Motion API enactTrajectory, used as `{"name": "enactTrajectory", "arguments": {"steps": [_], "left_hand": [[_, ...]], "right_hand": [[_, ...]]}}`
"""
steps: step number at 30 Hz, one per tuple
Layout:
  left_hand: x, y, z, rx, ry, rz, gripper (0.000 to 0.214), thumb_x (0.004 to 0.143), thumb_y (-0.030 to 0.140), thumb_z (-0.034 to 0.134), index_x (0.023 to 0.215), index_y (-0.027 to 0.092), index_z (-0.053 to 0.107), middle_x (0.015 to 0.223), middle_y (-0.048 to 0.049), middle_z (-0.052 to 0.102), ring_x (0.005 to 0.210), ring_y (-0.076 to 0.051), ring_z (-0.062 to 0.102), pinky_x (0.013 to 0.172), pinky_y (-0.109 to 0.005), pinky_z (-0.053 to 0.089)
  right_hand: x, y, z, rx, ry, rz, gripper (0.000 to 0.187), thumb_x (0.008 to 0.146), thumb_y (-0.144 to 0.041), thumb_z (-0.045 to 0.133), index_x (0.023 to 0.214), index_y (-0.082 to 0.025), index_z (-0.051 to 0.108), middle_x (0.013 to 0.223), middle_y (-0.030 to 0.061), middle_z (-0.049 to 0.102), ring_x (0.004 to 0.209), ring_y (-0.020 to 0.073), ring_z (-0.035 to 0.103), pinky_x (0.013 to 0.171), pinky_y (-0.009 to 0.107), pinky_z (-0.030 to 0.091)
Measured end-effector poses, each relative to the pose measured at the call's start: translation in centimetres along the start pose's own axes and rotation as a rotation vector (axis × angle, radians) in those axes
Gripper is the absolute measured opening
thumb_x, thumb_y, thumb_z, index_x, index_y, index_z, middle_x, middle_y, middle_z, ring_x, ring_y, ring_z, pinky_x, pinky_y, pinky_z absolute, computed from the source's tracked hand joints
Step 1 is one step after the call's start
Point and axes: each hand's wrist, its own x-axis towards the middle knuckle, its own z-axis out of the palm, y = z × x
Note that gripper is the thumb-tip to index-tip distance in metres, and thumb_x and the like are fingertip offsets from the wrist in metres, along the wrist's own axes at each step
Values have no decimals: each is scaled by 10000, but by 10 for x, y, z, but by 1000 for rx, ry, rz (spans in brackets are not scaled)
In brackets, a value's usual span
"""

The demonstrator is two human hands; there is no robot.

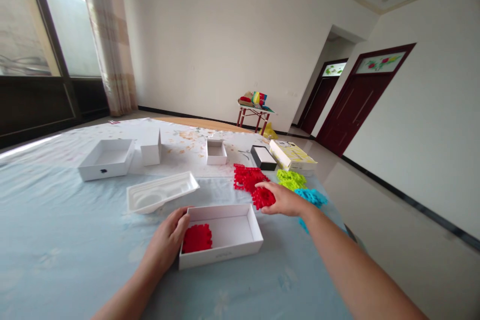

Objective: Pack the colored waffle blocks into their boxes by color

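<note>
A white open box (240, 247) lies on the pale blue sheet in front of me, with a clump of red plastic pieces (197, 238) in its left end. My left hand (168, 237) grips the box's left wall, fingers curled over the rim. My right hand (282, 199) is closed on a bunch of red pieces (262, 197) just beyond the box's far right corner. More red pieces (247, 177) lie in a pile behind it.
Yellow-green pieces (291, 179) and cyan pieces (311, 196) lie to the right near the edge. A white moulded tray (161, 192), a large white box (106, 159), a small white box (216, 152), a black box (263, 157) and a yellow box (292, 155) stand further back.
</note>
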Motion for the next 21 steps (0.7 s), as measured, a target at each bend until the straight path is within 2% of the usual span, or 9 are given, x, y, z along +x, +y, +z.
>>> {"name": "enactTrajectory", "arguments": {"steps": [2, 4, 8, 14, 21], "left_hand": [[0, 1, 0, 4, 11, -4, 449, 804, 420, 349, 1104, 173, 575, 996, -61, 682, 924, -232, 612, 811, -311, 464], [0, 0, 1, 16, 22, -10, 448, 806, 421, 347, 1099, 174, 578, 1017, -62, 674, 936, -231, 608, 829, -313, 455], [-1, 0, 1, 14, 6, -15, 448, 822, 424, 330, 1121, 184, 561, 1040, -64, 664, 954, -230, 603, 852, -325, 444], [-2, 0, 1, 27, 16, -8, 451, 822, 419, 335, 1126, 176, 563, 1060, -65, 659, 951, -227, 605, 816, -307, 463], [-2, 1, 2, 30, 4, 5, 436, 828, 402, 319, 1105, 169, 561, 1074, -76, 649, 996, -235, 581, 874, -341, 431]], "right_hand": [[-2, -24, -8, 11, -36, -66, 694, 624, -326, 679, 1261, -224, 423, 1215, 70, 507, 1090, 215, 479, 918, 329, 370], [-1, -46, -7, -10, -97, -146, 719, 619, -355, 687, 1272, -225, 413, 1236, 73, 487, 1117, 218, 458, 937, 325, 350], [7, -72, 15, -96, -258, -309, 732, 593, -321, 701, 1261, -203, 429, 1170, 80, 521, 1076, 219, 473, 906, 294, 370], [25, -72, 45, -246, -330, -314, 706, 576, -311, 690, 1232, -196, 458, 1096, 94, 556, 1004, 242, 506, 834, 309, 418], [34, -72, 64, -234, -375, -331, 776, 541, -292, 710, 1263, -237, 430, 1152, 79, 556, 1039, 245, 522, 824, 294, 426]]}}
